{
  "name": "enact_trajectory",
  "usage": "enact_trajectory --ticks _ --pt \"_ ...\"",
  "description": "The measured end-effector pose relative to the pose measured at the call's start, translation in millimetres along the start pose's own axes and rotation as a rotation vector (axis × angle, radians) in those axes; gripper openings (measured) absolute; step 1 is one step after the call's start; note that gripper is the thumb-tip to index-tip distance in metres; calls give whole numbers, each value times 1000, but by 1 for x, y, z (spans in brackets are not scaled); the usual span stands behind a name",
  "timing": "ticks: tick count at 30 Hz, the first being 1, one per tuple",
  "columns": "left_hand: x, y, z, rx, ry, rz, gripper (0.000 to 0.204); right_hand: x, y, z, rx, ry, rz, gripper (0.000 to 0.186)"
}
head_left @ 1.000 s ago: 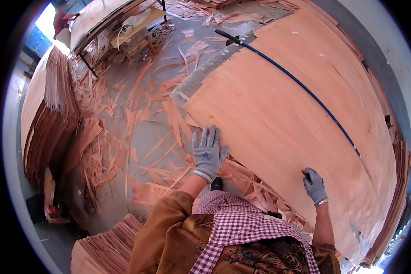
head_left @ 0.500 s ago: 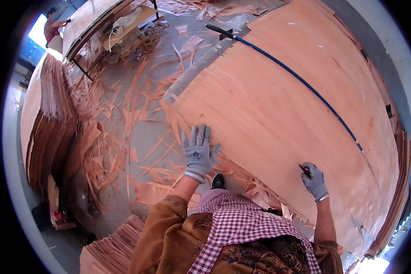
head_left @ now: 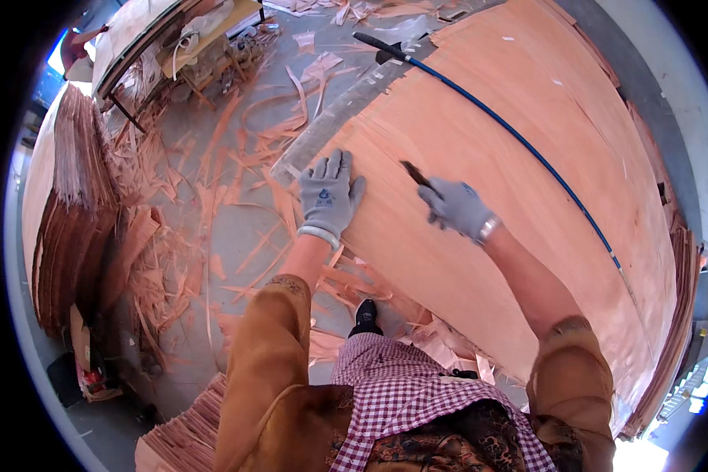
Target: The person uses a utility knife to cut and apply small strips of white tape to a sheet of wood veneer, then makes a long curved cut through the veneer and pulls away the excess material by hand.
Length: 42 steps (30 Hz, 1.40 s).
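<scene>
A broad sheet of thin pinkish wood veneer (head_left: pixel 480 197) lies before me, its near left edge ragged. My left hand (head_left: pixel 328 193), in a grey work glove, rests flat on the sheet's left corner with fingers stretched out. To its right, over the sheet, my gloved right hand (head_left: pixel 458 206) is closed round a short dark knife (head_left: pixel 415 173), its tip pointing up and left. The hand is slightly blurred, and whether the knife touches the veneer I cannot tell. A long blue rod (head_left: pixel 519 134) with a black end lies across the sheet beyond my hands.
Veneer scraps (head_left: pixel 165 291) litter the grey floor on the left. A tall stack of veneer sheets (head_left: pixel 75 212) stands at the far left, and another stack (head_left: pixel 185 429) is at lower left. A worktable (head_left: pixel 145 51) is at the back left, with a person (head_left: pixel 77 55) beside it.
My right hand has swung up and left with the knife, from the sheet's near right part to close beside my left hand. My left hand has slid a little farther up along the edge.
</scene>
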<state>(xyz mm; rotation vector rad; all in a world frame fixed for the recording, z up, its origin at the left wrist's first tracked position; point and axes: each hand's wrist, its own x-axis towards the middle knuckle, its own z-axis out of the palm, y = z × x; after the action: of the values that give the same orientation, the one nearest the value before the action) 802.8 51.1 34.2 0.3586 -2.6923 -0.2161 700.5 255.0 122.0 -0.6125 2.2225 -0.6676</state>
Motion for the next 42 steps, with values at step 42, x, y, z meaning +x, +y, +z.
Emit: enact_trajectory --ticks 42 --pt "-61 258 3 114 -485 447 63 -246 260 -35 -599 157 205 22"
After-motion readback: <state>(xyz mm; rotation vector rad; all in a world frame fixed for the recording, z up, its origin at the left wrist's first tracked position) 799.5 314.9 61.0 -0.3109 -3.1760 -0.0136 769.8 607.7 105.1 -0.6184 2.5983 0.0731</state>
